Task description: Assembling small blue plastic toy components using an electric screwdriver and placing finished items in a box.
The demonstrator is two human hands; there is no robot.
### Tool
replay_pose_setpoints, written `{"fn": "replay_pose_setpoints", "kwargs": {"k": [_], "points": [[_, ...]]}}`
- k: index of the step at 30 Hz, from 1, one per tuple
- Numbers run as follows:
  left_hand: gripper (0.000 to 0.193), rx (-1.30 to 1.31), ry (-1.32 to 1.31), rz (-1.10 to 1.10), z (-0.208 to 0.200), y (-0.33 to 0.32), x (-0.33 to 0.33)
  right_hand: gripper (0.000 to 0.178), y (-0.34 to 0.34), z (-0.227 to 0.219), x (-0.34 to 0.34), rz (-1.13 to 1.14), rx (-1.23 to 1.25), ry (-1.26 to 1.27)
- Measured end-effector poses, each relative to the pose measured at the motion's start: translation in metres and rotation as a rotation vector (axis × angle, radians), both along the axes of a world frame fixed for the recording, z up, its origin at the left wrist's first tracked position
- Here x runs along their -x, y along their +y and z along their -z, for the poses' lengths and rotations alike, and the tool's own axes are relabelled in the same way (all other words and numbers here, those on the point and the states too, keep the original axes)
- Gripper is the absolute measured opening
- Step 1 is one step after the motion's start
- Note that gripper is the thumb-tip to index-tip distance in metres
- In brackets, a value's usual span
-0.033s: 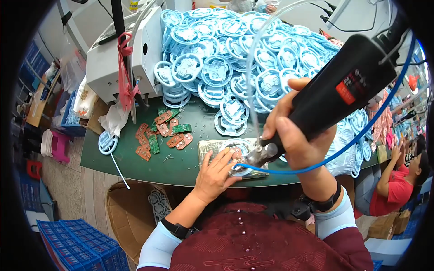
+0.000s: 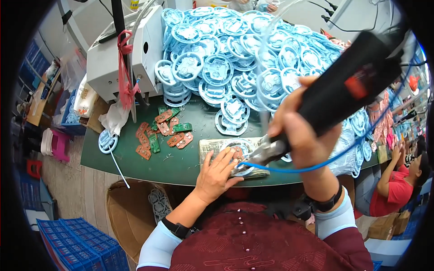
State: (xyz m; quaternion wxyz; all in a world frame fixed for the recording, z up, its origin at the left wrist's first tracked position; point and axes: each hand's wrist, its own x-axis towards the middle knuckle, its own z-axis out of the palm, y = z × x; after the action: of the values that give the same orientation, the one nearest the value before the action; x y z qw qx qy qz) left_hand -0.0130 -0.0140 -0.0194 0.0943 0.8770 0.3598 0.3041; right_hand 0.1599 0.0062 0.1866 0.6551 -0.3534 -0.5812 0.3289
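My right hand (image 2: 305, 126) is wrapped round a black electric screwdriver (image 2: 346, 88), tilted, with its metal tip pointing down and left. The tip is close to a small brown circuit board (image 2: 238, 153), which sits in a light-blue plastic ring (image 2: 246, 145). Whether tip and board touch, I cannot tell. My left hand (image 2: 216, 176) lies over the ring's left side, fingers spread and stretched, pressing on it and hiding part of it. Ring and board rest on a flat, worn, greenish block (image 2: 210, 144) at the table's near edge.
A big heap of light-blue rings (image 2: 217, 70) covers the table's back. Left of the block lie loose brown and green circuit boards (image 2: 154, 143). A white machine box (image 2: 122, 58) stands back left. A blue cable (image 2: 337, 159) arcs on the right; a person in red (image 2: 389, 192) sits beyond.
The screwdriver and my right hand have moved slightly right and look blurred. The metal tip has shifted a little to the right. My left hand stays on the ring.
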Motion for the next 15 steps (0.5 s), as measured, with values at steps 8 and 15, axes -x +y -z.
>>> {"fn": "replay_pose_setpoints", "kwargs": {"k": [8,15], "points": [[0.049,0.090,-0.001,-0.040,-0.010,0.004,-0.006,0.050,0.008,0.002,-0.015,-0.021,-0.151,-0.149],[0.050,0.116,-0.034,-0.020,-0.010,0.005,-0.006,0.050,0.009,0.011,-0.013,-0.018,-0.127,-0.154]]}}
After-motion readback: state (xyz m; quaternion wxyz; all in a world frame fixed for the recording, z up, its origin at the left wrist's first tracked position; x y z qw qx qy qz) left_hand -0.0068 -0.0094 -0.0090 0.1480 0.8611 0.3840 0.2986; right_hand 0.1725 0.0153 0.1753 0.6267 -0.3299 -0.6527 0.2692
